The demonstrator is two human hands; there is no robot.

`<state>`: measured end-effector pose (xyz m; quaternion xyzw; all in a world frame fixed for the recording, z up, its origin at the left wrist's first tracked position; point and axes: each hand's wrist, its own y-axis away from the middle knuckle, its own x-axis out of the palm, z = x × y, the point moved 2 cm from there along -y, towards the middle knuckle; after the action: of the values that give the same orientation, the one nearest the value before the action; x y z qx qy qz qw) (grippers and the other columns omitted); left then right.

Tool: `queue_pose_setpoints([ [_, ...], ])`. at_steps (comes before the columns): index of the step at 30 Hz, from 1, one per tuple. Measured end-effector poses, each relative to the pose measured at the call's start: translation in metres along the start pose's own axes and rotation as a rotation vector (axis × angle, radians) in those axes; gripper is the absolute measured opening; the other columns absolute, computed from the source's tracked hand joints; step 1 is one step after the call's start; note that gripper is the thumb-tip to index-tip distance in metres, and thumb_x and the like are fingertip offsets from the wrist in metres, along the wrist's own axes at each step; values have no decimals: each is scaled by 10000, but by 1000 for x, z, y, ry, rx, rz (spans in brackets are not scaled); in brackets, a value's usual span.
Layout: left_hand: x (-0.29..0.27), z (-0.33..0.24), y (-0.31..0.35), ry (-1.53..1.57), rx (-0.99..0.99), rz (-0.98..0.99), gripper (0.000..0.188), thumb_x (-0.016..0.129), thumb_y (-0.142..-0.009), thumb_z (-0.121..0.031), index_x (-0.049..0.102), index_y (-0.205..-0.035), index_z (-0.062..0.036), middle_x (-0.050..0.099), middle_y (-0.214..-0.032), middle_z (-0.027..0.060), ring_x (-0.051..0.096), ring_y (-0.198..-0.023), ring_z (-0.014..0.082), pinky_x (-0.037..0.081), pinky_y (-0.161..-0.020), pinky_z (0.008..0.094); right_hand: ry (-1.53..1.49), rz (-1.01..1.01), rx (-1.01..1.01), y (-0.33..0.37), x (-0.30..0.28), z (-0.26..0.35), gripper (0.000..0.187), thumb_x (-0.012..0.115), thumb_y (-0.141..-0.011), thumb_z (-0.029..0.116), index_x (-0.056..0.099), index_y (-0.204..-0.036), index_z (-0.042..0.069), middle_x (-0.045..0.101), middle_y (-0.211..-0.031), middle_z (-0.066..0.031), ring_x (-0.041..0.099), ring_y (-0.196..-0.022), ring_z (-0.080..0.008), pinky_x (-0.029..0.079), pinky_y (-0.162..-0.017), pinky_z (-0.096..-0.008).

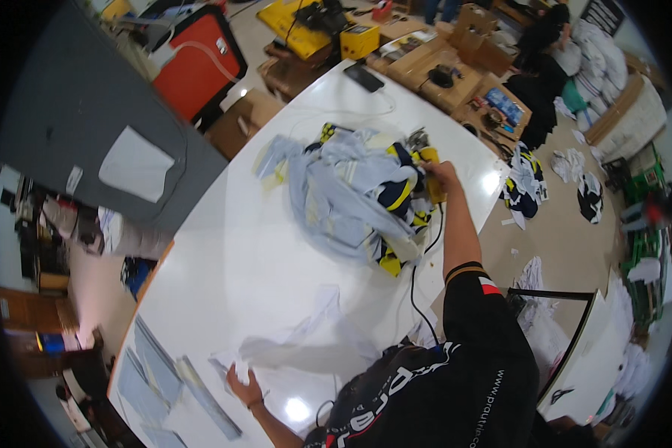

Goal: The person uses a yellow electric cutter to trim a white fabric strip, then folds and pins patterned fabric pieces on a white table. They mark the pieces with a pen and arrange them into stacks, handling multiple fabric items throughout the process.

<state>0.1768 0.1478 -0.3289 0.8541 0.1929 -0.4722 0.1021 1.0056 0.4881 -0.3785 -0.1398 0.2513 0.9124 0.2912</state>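
My right hand [442, 175] is closed on a yellow corded power tool [430, 168] with a metal front, at the right side of the table. Beside the tool lies a loose heap of pale blue-grey fabric [332, 187], mixed with dark navy and bright yellow pieces [400, 196]. My left hand [245, 385] is at the near left, thumb and fingers apart, close to a thin whitish sheet [317, 317]; whether it touches the sheet's edge I cannot tell.
The white table [231, 299] carries folded grey-blue strips [148, 373] at the near left and a phone [364, 77] at the far end. A black cable [414, 293] runs from the tool toward me. Fabric scraps [524, 183] litter the floor at right; a grey cabinet [75, 119] stands left.
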Motion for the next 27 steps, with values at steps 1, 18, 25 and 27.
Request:
queue_pose_setpoints([
  [1,13,-11,-5,56,30,81,577,782,-845,-101,591,-1385,-25,589,-1378,202,498,-1339,396,397,-1148,511,-119,30,1,-9,-13,-4,609,889,-757,429,716,-996,-103,741,-929,-166,727,-777,-286,579,-681,-430],
  [18,43,24,-32,-120,190,-102,94,695,-958,-145,644,-941,-68,642,-846,122,614,-847,323,513,-815,431,-722,-25,-215,275,-105,-28,404,752,-929,285,607,-1195,17,676,-955,-123,701,-770,-237,595,-626,-369],
  [25,-136,49,-169,342,-3,-727,295,620,-1055,-268,568,-1110,17,649,-901,145,629,-732,232,534,-669,346,-526,328,-234,400,-64,-1,535,769,-793,157,534,-1251,14,650,-969,-135,691,-718,-230,593,-602,-354],
  [27,-197,-51,-197,919,52,-566,262,578,-1071,-236,487,-1196,-25,579,-747,62,535,-552,109,409,-449,247,-486,419,-191,423,-38,-14,551,778,-782,160,530,-1253,17,654,-957,-133,691,-699,-228,592,-581,-350],
])
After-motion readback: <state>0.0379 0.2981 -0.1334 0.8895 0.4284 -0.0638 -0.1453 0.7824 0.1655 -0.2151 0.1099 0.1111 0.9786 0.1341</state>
